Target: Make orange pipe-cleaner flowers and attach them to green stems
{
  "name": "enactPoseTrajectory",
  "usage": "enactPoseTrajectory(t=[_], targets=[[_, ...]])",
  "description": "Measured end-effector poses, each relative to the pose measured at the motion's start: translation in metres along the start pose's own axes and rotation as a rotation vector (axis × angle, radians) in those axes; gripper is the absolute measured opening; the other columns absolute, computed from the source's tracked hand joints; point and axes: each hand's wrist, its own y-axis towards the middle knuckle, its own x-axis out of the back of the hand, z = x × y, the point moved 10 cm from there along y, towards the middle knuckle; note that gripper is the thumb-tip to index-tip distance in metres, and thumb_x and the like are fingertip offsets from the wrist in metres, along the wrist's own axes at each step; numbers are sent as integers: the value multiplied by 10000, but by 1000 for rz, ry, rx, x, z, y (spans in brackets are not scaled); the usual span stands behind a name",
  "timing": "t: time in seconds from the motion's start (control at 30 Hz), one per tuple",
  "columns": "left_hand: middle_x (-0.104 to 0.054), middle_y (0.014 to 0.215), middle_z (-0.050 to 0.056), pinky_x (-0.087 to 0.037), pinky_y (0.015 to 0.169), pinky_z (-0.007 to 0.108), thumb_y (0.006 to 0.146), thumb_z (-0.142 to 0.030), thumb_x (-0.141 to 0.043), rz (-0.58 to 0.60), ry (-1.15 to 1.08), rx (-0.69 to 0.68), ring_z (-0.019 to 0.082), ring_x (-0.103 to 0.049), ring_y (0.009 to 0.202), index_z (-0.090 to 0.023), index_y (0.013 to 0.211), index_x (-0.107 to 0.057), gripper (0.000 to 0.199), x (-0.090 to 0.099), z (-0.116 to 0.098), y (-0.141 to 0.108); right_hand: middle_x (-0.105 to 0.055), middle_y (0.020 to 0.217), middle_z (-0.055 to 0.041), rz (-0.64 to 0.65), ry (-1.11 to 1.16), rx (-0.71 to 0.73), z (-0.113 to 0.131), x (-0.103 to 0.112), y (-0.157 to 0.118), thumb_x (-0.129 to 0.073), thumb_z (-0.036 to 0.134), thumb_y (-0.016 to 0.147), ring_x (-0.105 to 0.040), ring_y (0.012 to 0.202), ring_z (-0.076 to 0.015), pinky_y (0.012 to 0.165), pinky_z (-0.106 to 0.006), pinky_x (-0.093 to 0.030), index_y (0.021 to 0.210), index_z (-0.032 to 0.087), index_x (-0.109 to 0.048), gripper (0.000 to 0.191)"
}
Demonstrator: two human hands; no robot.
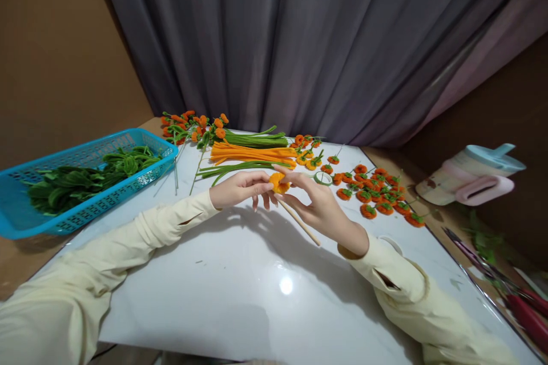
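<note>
A small yellow-orange fuzzy pumpkin shape (279, 183), which looks bent from pipe cleaners, is held up between my two hands above the white board. The fingertips of my left hand (242, 187) pinch its left side. My right hand (314, 199) closes on it from the right, with the index finger over the top. A thin wooden stick (302, 224) slants down and right from beneath my right fingers; whether it touches the pumpkin is hidden. Just behind my hands lie orange pipe cleaners (252, 154) and green pipe cleaners (257, 140).
At left stands a blue basket (162, 155) with green leaves (64, 188). Several orange pumpkins (372, 191) lie at right near a roll of green tape (323, 178). Orange flowers (192, 125) lie at the back. A lidded tumbler (466, 174) and pliers (524, 311) are at far right.
</note>
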Motion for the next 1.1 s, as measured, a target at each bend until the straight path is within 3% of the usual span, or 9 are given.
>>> enactPoseTrajectory(t=[0.2,0.33,0.47,0.57,0.83,1.1], targets=[[-636,715,83,-474,521,226,848,-588,-413,-28,40,111,132,-602,604,-85,782,-611,545,3,9,1,-616,941,-74,-12,-20,54,3,-2,0,-531,210,880,-600,980,-190,813,-330,-499,970,206,-475,106],[-655,866,82,-471,708,254,778,-585,-542,-137,-1,96,155,-598,796,-105,870,-642,499,16,16,3,-623,954,-72,37,26,63,6,-6,0,-525,198,884,-594,906,-165,799,-318,-498,986,203,-503,104],[-648,1028,130,-446,852,341,761,-594,-566,59,-406,191,208,-613,941,-126,1036,-618,544,-9,33,2,-626,1028,-87,19,46,115,9,-4,-1,-492,155,893,-559,1002,-183,851,-357,-480,990,204,-518,111],[-654,1035,137,-416,923,390,744,-453,-675,98,-499,146,236,-618,983,-118,1088,-606,486,-16,28,1,-626,1057,-96,-13,24,120,4,-1,0,-500,134,882,-555,1006,-192,868,-384,-467,960,197,-524,103],[-690,895,81,-466,849,330,701,-363,-719,-139,-179,136,202,-636,868,-98,979,-653,390,6,25,1,-619,1035,-102,-16,27,50,-2,1,2,-577,247,854,-580,973,-193,846,-369,-480,949,188,-552,115],[-708,917,57,-472,830,284,761,-385,-642,-135,66,82,206,-634,889,-119,921,-715,319,9,19,-2,-614,1008,-97,4,83,43,1,1,2,-541,182,867,-584,909,-174,794,-340,-490,912,185,-578,58]])
